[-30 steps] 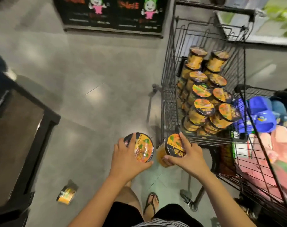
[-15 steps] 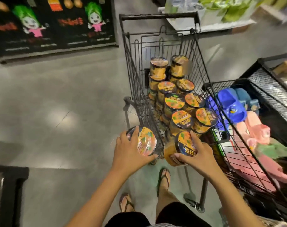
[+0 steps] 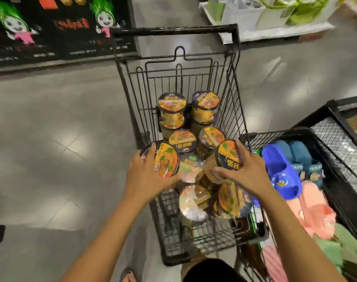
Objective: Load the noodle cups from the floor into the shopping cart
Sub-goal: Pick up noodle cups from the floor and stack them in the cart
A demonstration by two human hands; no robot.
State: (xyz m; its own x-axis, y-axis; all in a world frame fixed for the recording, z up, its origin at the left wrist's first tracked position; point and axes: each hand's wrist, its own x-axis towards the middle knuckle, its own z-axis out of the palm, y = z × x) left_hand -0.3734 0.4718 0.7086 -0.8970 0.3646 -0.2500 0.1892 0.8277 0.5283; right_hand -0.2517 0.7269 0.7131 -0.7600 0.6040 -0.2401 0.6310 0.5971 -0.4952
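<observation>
A black wire shopping cart stands in front of me, its basket holding several orange-lidded noodle cups stacked in layers. My left hand grips one noodle cup, tilted on its side, over the basket's left rim. My right hand holds a second noodle cup, also tilted, above the stacked cups toward the right side. Both cups hang just above the pile inside the cart.
A black wire bin at the right holds blue slippers and pink items. A dark poster board stands at the far left. A white shelf with green packages is at the far right. Grey tiled floor lies to the left.
Both hands have risen from beside the cart's near end to over the basket, carrying the two cups. The view has swung to face the cart head-on.
</observation>
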